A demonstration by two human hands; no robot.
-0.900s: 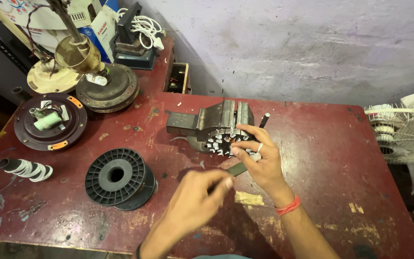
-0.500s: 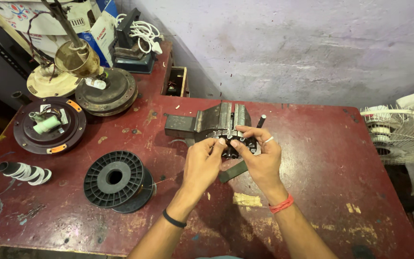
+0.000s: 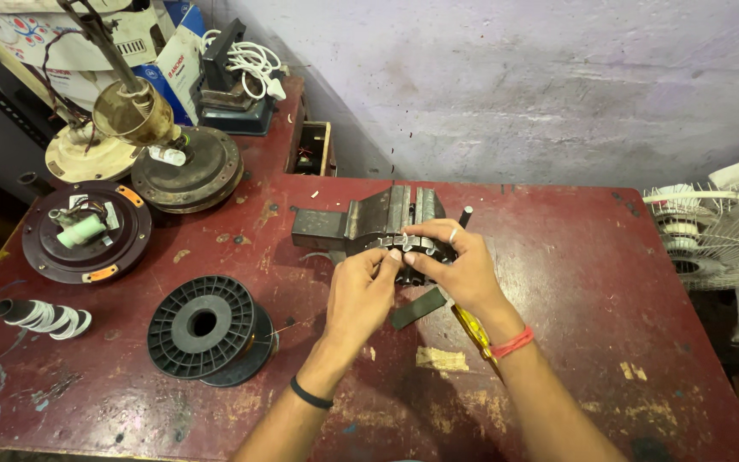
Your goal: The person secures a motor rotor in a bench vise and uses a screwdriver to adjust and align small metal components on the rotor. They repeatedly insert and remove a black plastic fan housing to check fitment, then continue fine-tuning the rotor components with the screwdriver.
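A grey metal bench vise (image 3: pixel 361 221) sits at the middle of the red table (image 3: pixel 575 282). In front of it I hold a round toothed motor core (image 3: pixel 416 246) with slotted edges. My right hand (image 3: pixel 455 265) wraps over its top and right side. My left hand (image 3: pixel 365 287) pinches at its left edge with thumb and forefinger. A yellow-handled screwdriver (image 3: pixel 472 329) lies under my right wrist. A flat dark strip (image 3: pixel 418 308) rests on the table just below both hands.
A black empty wire spool (image 3: pixel 207 329) lies left of my hands. Further left are a dark round motor housing (image 3: pixel 87 231), a roll of tape pieces (image 3: pixel 40 316) and fan motor parts (image 3: pixel 186 167). A white fan guard (image 3: pixel 716 235) stands at the right edge.
My left hand moved up from the table to the core's left edge. Both hands now close around the core in front of the vise.
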